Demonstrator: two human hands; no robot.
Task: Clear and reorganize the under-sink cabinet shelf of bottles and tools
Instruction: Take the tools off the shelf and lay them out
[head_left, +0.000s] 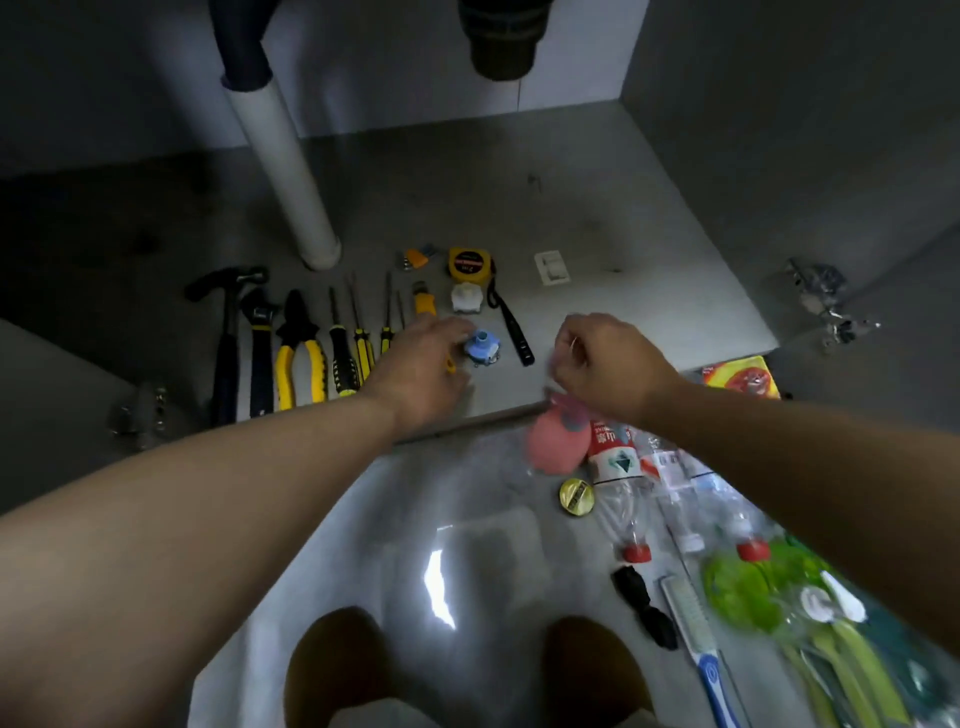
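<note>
On the grey cabinet shelf (597, 208) a row of tools lies side by side: hammer (228, 338), wrench (260, 353), yellow pliers (298, 353), screwdrivers (340, 353) and a utility knife (423, 301). Behind them are a yellow tape measure (470, 264) and a white round piece (466, 299). My left hand (421, 364) reaches over the row, its fingertips pinching a small blue fitting (482, 347) on the shelf. My right hand (602, 364) is curled and holds a blurred pink object (553, 441) that hangs over the shelf's front edge. Empty plastic bottles (618, 483) lie on the floor.
A white drain pipe (283, 161) slants down to the shelf at the back left. A black strap light (511, 327) and a white switch plate (551, 267) lie right of the tools. On the floor are a gold lid (575, 497), a toothbrush (696, 634) and green packaging (753, 587).
</note>
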